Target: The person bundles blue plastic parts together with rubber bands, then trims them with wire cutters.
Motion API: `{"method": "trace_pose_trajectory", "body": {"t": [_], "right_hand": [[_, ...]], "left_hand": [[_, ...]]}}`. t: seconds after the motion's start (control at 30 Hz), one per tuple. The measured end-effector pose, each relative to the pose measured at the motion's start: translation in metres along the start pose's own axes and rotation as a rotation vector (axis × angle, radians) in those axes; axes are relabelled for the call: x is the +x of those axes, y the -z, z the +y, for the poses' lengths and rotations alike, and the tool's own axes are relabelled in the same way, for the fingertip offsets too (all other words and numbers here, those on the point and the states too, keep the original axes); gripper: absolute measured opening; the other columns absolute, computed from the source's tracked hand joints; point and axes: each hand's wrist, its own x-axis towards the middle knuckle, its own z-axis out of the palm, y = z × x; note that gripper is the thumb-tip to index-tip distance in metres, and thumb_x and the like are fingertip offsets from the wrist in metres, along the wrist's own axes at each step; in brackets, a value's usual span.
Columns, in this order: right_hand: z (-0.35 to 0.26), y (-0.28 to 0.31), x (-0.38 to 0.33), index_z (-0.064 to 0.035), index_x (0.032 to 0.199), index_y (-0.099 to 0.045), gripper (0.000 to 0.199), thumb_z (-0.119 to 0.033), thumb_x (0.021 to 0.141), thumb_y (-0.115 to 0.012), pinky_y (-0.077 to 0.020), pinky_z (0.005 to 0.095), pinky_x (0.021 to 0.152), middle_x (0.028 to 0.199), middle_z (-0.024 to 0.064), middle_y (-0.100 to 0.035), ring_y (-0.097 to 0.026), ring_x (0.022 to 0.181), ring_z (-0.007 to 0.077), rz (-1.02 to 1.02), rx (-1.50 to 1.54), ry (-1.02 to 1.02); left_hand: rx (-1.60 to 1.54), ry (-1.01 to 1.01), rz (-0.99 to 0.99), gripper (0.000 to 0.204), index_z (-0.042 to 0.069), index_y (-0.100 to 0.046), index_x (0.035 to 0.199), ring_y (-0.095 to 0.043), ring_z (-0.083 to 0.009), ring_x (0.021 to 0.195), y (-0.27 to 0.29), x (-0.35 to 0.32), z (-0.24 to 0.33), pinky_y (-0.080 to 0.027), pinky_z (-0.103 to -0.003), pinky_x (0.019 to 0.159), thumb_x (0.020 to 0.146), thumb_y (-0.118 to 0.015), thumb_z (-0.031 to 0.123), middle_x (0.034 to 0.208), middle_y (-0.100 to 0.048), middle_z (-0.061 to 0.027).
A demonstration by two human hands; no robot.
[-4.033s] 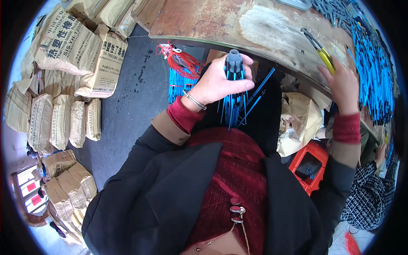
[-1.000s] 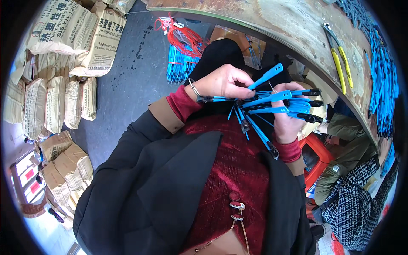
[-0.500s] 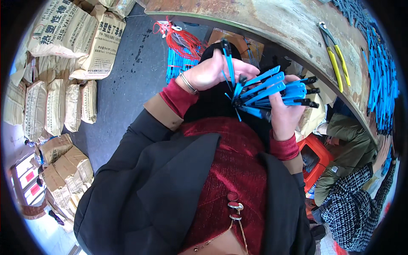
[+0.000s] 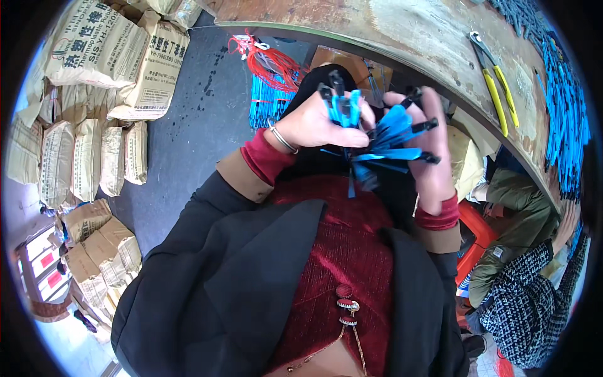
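Both of my hands are raised in front of my chest around a loose bundle of flat blue plastic strips (image 4: 392, 129) with black ends. The strips fan out in several directions and are partly smeared by motion. My left hand (image 4: 323, 125), with a metal bangle at the wrist, closes round some strips; its thumb lies across them and their black tips stick up above the fingers. On the other side, my right hand (image 4: 432, 154) is curved about the fanned strips, black ends against its palm and fingers. Its fingertips are blurred.
A wooden table (image 4: 402, 28) carries yellow-handled pliers (image 4: 493, 81) and a heap of blue strips (image 4: 565, 125). Red cords (image 4: 270, 66) and blue bundles (image 4: 264, 103) hang or lie beyond my left hand. Paper sacks (image 4: 94, 53) stack at left; a person (image 4: 518, 301) sits at right beside a red stool (image 4: 474, 242).
My left hand has turned from palm spread to closed round several strips. My right hand has shifted slightly right, its fingers now pointing up, and the strips have swung round between the hands.
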Motion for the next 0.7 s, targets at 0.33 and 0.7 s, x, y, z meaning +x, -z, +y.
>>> {"method": "trace_pose_trajectory", "body": {"t": [0.33, 0.7], "right_hand": [[0.042, 0.025, -0.015, -0.0046, 0.14, -0.015, 0.112, -0.037, 0.057, -0.084, -0.0364, 0.0371, 0.097, 0.131, 0.0181, -0.039, -0.045, 0.115, 0.0239, -0.169, -0.45, -0.082], [0.046, 0.007, -0.033, -0.0016, 0.088, -0.058, 0.026, -0.009, 0.069, -0.075, -0.0446, 0.0266, 0.071, 0.079, 0.0005, -0.058, -0.055, 0.076, 0.0097, 0.133, -0.444, -0.216]], "left_hand": [[-0.117, 0.0, -0.193, 0.021, 0.0, -0.065, 0.084, -0.059, -0.0143, 0.076, 0.019, -0.005, 0.007, -0.047, -0.028, 0.071, 0.075, -0.072, 0.016, 0.08, -0.064, -0.0064], [-0.04, 0.155, -0.095, 0.019, -0.002, -0.064, 0.089, -0.062, -0.0152, 0.073, -0.016, -0.003, 0.021, -0.048, -0.026, 0.068, 0.075, -0.069, 0.012, 0.078, -0.065, -0.0081]]}}
